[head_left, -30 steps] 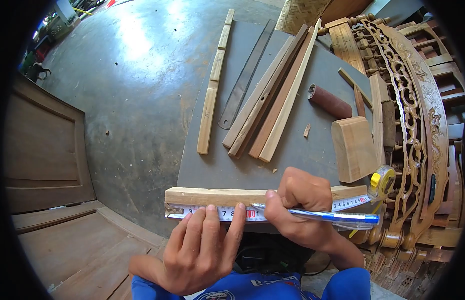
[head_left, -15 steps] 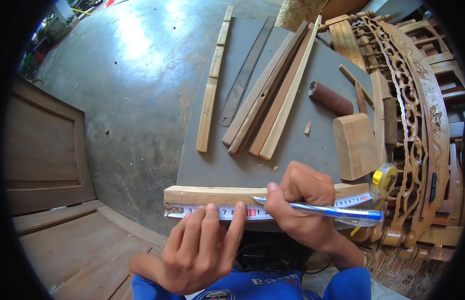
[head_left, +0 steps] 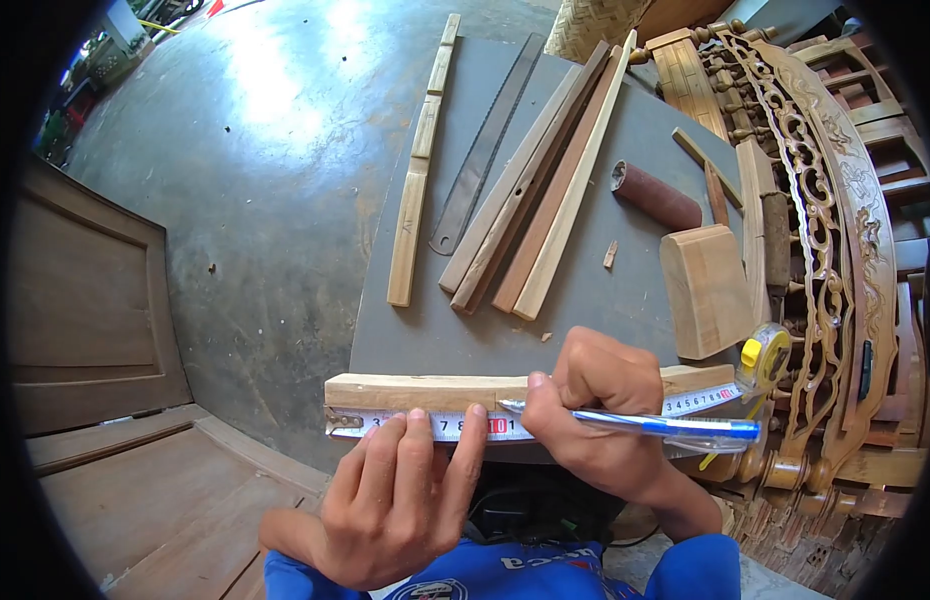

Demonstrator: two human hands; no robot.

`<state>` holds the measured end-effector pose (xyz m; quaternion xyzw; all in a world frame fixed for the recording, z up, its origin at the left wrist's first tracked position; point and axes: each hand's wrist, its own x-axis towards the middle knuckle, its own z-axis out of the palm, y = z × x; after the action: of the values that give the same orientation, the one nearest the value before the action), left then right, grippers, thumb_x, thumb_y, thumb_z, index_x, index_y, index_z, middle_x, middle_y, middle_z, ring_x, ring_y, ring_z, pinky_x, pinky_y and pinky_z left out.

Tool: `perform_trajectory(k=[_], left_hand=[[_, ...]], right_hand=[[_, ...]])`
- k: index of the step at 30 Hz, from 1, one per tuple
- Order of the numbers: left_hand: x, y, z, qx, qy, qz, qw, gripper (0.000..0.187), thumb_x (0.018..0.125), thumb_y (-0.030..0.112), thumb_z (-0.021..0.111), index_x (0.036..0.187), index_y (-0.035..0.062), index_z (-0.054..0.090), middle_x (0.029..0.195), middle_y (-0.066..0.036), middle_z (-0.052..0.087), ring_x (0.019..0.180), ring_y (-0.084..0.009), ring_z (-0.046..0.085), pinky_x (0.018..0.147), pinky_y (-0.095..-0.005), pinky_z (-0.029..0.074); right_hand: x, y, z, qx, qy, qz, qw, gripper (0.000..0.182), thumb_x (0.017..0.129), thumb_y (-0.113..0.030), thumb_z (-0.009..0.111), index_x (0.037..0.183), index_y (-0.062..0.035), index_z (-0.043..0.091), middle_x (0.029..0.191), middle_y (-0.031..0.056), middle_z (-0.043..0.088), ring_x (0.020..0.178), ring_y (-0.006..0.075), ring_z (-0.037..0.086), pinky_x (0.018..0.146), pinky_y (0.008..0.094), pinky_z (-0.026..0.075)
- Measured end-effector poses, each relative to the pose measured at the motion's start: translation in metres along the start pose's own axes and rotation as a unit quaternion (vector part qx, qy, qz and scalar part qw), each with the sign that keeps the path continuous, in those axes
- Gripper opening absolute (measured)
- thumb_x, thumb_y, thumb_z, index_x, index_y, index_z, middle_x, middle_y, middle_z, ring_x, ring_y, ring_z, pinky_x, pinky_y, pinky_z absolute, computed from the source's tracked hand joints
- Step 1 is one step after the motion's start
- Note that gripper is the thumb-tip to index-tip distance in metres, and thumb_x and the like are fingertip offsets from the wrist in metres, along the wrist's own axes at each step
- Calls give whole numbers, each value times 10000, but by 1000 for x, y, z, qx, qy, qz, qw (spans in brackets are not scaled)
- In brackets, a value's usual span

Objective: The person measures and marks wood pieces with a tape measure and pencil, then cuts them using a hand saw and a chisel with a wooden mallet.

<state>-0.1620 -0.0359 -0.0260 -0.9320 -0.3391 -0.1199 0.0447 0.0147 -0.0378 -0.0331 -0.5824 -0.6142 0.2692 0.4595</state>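
Note:
A wooden strip (head_left: 425, 390) lies across the near edge of the grey table, with a tape measure's blade (head_left: 385, 424) stretched along its near side. My left hand (head_left: 400, 500) holds the blade against the strip, fingertips pressed on it around the low numbers; its thumb is hidden. A blue-and-clear pen (head_left: 625, 422) is gripped in my right hand (head_left: 605, 420). The pen's tip touches or nearly touches the strip's side just above the red 10, beside a thin dark line. At the strip's right end sits the yellow-and-clear tape case (head_left: 765, 358).
On the table (head_left: 585, 345) lie a notched wood strip (head_left: 410, 230), a saw blade (head_left: 485, 150), several long strips (head_left: 555, 220), a sandpaper roll (head_left: 660, 195) and a wood block (head_left: 705, 290). Carved furniture (head_left: 855, 200) stands right, wooden panels (head_left: 90, 290) left.
The view has shifted slightly, so the things on the table appear a little further left. The pen tip has dropped slightly toward the blade. Both hands keep their grips.

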Motion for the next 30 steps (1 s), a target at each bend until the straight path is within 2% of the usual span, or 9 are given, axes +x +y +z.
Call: perform_trajectory(k=[6,9,14,17,20,21,24,25,30], left_hand=[[0,0,1,6,3,4,1000,480,607,39,617,1078,136,604,857,-125,532,769,-236,577,592,-293,490],[0,-1,1,21,5,14,1000,374,699,21,563,1049,138,622,823,-138,579,728,-207,577,593,-279,480],[-1,-2,1,29,11,23,999,353,727,54,555,1064,138,618,842,-138,579,749,-209,578,617,-284,485],[-5,-4,2,37,11,34,999,354,743,85,544,1087,140,608,858,-136,579,769,-213,576,656,-290,489],[-7,-2,4,48,16,30,998,356,752,104,533,1100,141,602,870,-132,577,789,-215,573,695,-300,491],[-8,0,5,52,18,26,998,357,755,109,530,1103,142,601,874,-130,577,795,-215,572,707,-303,491],[-10,2,7,71,29,25,997,355,758,113,522,1104,139,600,882,-124,576,806,-211,569,718,-311,491],[-10,2,8,73,29,26,997,355,759,111,520,1104,138,600,881,-123,576,807,-210,568,719,-311,492],[-11,3,10,98,41,34,994,354,759,98,509,1100,124,601,877,-121,579,808,-208,571,729,-316,496]], right_hand=[[-1,1,2,0,22,0,1000,349,677,46,596,526,-43,295,494,36,341,414,106,314,394,270,234],[-1,3,4,4,29,-2,1000,345,681,40,599,529,-42,300,496,34,342,416,101,309,394,270,232],[-1,2,0,2,-5,-5,1000,337,687,26,598,531,-42,308,490,34,356,412,94,316,393,259,239],[-1,-1,-1,33,19,27,999,336,682,26,594,525,-43,305,490,34,374,405,90,325,391,250,244],[-4,0,-6,53,13,2,998,330,675,37,585,522,-44,304,492,30,389,403,82,330,391,245,253],[-5,-1,-6,58,3,-8,998,282,666,23,587,528,-14,344,489,77,326,377,181,308,381,312,264],[-2,-5,-8,24,-47,-56,997,324,632,50,573,499,-46,294,478,41,374,376,117,337,369,258,256],[-2,-6,-8,19,-52,-61,997,327,612,48,582,488,-45,293,475,48,367,363,142,335,360,268,253],[-5,-4,-6,17,-65,-77,995,327,608,37,599,484,-44,308,474,50,377,362,146,342,356,274,267]])
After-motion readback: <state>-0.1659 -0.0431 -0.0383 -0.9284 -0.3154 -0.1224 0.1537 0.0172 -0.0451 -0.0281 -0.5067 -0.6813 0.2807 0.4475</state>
